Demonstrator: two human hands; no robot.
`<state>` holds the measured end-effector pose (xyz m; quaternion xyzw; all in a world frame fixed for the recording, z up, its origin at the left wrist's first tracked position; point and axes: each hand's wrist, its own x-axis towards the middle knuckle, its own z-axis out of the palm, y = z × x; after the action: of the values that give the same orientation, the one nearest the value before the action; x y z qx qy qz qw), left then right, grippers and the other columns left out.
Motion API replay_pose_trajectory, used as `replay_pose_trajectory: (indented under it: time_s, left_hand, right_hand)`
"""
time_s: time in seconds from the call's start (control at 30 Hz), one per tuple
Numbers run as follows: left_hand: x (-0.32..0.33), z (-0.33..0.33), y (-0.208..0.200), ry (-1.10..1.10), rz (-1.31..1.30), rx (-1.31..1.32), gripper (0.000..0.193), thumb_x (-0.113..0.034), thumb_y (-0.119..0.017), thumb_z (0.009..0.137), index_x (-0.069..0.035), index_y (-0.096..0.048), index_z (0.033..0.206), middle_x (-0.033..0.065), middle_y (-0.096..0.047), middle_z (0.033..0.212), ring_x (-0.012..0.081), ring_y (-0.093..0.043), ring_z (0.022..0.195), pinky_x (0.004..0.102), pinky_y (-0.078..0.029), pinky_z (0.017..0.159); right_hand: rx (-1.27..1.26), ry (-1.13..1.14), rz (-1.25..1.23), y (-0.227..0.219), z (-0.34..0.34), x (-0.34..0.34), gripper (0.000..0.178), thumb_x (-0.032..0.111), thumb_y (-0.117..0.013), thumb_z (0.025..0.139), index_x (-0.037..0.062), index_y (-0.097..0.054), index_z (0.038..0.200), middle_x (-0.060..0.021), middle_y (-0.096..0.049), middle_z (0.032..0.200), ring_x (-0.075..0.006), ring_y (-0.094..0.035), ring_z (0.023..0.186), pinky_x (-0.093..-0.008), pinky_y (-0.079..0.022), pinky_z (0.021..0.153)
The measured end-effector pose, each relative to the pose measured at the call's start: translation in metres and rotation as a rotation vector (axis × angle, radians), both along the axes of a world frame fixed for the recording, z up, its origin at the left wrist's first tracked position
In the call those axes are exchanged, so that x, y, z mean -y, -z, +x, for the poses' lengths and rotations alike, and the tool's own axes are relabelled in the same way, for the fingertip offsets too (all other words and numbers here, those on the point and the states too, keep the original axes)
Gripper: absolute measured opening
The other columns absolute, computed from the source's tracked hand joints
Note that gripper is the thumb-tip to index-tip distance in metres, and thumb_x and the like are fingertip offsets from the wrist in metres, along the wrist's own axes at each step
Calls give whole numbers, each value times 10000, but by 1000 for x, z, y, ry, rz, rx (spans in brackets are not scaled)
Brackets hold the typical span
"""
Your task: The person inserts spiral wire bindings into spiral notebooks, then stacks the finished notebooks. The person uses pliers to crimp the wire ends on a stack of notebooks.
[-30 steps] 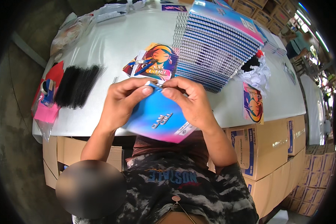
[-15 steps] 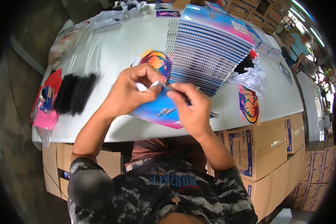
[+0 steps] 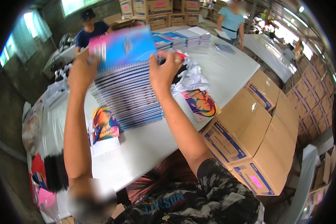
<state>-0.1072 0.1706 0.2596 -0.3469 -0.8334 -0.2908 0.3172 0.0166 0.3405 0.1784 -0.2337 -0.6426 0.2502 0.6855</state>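
A blue and pink spiral notebook (image 3: 128, 46) lies at the top of a tall stack of spiral notebooks (image 3: 127, 97), whose coil edges face me. My left hand (image 3: 82, 71) is closed on its left side, the fingers partly hidden and blurred. At the lower right corner, my right hand (image 3: 164, 72) has its thumb against the edge and its other fingers curled. Whether the notebook rests fully on the pile I cannot tell. Left of the stack, a colourful illustrated card (image 3: 105, 123) lies on a white sheet, with a small dark blue tool (image 3: 97, 133) on it.
Another illustrated card (image 3: 201, 104) and crumpled white wrapping (image 3: 192, 76) lie right of the stack on the white table (image 3: 145, 143). Black coils (image 3: 56, 173) lie at the left. Cartons (image 3: 235, 127) stand against the near right edge. Two people (image 3: 93, 33) are beyond the table.
Both hands have moved forward and up from the notebook near the table's front edge to the top of the stack. The view has tilted up and swung right.
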Motion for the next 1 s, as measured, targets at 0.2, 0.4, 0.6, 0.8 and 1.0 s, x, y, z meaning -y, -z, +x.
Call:
replay_pose_trajectory:
  time_s: [0.2,0.4,0.6,0.8,1.0]
  left_hand:
    - [7,24,55,26,329,-79,313,-304,-538,882,-103,-615,1109,170,-518,1156,312,-481,1102,379,-373,927]
    - [91,115,166,176,139,-1,313,-82,-553,816,62,-511,1090,206,-546,1040,340,-496,1008,416,-350,920]
    - [126,194,265,168,-326,401,364,-187,-619,770,-79,-547,1110,218,-375,1266,389,-363,1169,472,-295,957]
    - [109,204,275,31,-391,330,378,-281,-569,789,-88,-541,1112,160,-467,1205,348,-413,1138,465,-281,946]
    - [108,200,276,8,-416,349,378,-265,-563,778,-87,-544,1110,135,-491,1193,326,-435,1121,451,-295,937]
  right_hand:
    - [-83,-190,-65,19,17,-18,424,216,-631,766,0,-479,1098,-177,-503,1061,-336,-414,1038,-434,-312,905]
    - [330,188,-258,104,67,-130,492,292,-634,758,93,-488,1183,-162,-513,1158,-335,-384,1145,-494,-256,946]
    - [890,330,-484,176,129,-226,607,395,-580,802,92,-412,1300,-166,-410,1329,-352,-267,1292,-502,-184,1041]
    - [1070,163,-550,209,131,-294,652,483,-481,848,69,-364,1339,-163,-340,1391,-408,-196,1322,-546,-140,1057]
    - [1387,123,-509,245,119,-359,675,580,-333,872,167,-257,1401,-87,-208,1469,-395,-123,1348,-661,-84,1006]
